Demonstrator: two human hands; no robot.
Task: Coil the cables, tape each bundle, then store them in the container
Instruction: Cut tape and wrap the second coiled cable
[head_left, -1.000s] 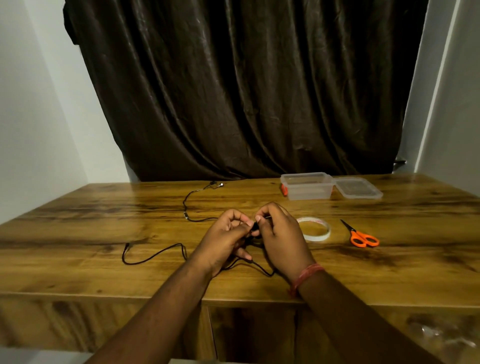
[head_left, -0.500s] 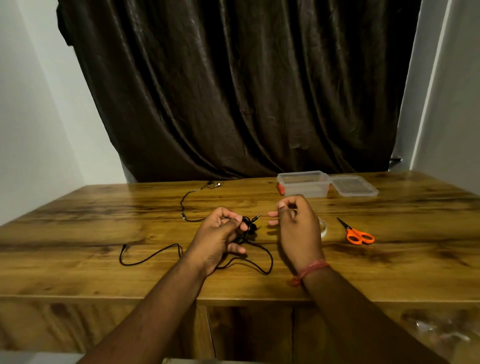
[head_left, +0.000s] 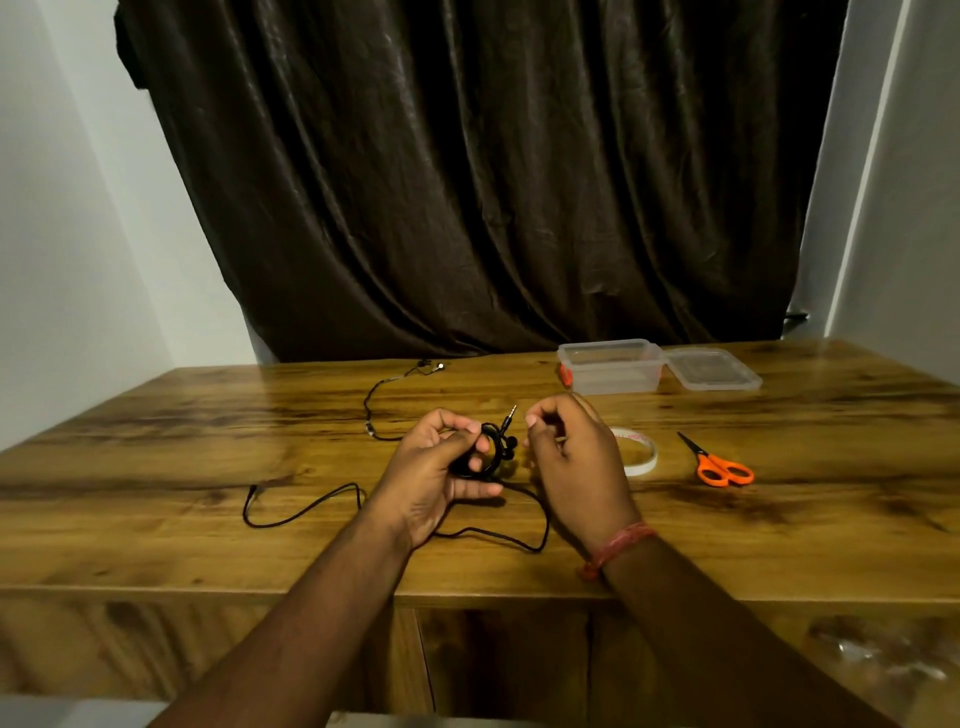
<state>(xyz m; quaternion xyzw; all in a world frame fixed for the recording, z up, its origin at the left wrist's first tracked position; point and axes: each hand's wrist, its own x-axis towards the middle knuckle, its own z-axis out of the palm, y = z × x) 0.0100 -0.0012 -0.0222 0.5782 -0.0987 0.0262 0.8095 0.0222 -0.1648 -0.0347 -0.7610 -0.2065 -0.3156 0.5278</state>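
**Black cable half-coiled, tape not yet reached**

Black and thin, the cable (head_left: 488, 535) was partly gathered into a small coil (head_left: 485, 452) that the left hand (head_left: 441, 467) gripped, thumb and fingers curled round the loops, just above the wooden surface (head_left: 156, 441). A jack plug stuck up from the top of the coil. The uncoiled tail trailed under both wrists and off to the left, lying flat on the wood. The right hand (head_left: 571, 462) hovered just beside the coil, fingers curled toward the thumb; whether it pinched anything could not be told.

A second thin cable (head_left: 382, 405) lay farther back. The tape roll (head_left: 641, 452) sat just right of the right hand, orange scissors (head_left: 719, 467) beyond it, and the clear container (head_left: 613, 366) stood open at the back with its lid (head_left: 711, 369) beside it.

The cable looked light, limp and springy, so the loops would likely loosen if the grip relaxed. It was probably best held across all the loops at one side, leaving the opposite side bare for tape, with the plug and earbuds kept clear of strain.
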